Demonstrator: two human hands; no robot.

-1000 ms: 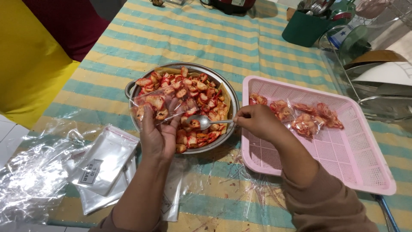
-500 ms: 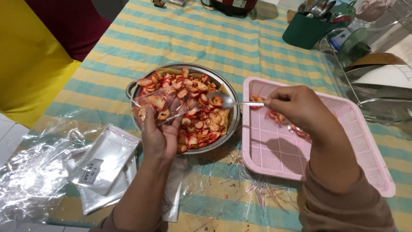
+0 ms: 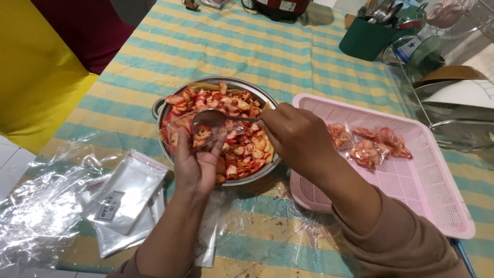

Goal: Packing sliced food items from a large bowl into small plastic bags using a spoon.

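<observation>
A round metal pan (image 3: pixel 160 105) full of red and orange snack chips (image 3: pixel 236 149) sits on a striped tablecloth. Over the pan's near left side my left hand (image 3: pixel 196 164) holds a small clear plastic bag (image 3: pixel 180 131), open and partly filled with chips. My right hand (image 3: pixel 296 135) grips the handle of a metal spoon (image 3: pixel 210 118), whose bowl hovers at the bag's mouth. To the right, a pink perforated tray (image 3: pixel 411 190) holds a few filled clear bags (image 3: pixel 368 144).
A stack of empty clear bags (image 3: pixel 123 198) and crumpled clear plastic (image 3: pixel 36 216) lie at the near left. A green utensil holder (image 3: pixel 366 38) and a dish rack (image 3: pixel 453 87) stand at the far right. A yellow and dark red cloth (image 3: pixel 46 67) lies left.
My right hand came back from the pink tray to the pan and now holds the spoon at the mouth of the bag. My left hand kept the bag over the pan.
</observation>
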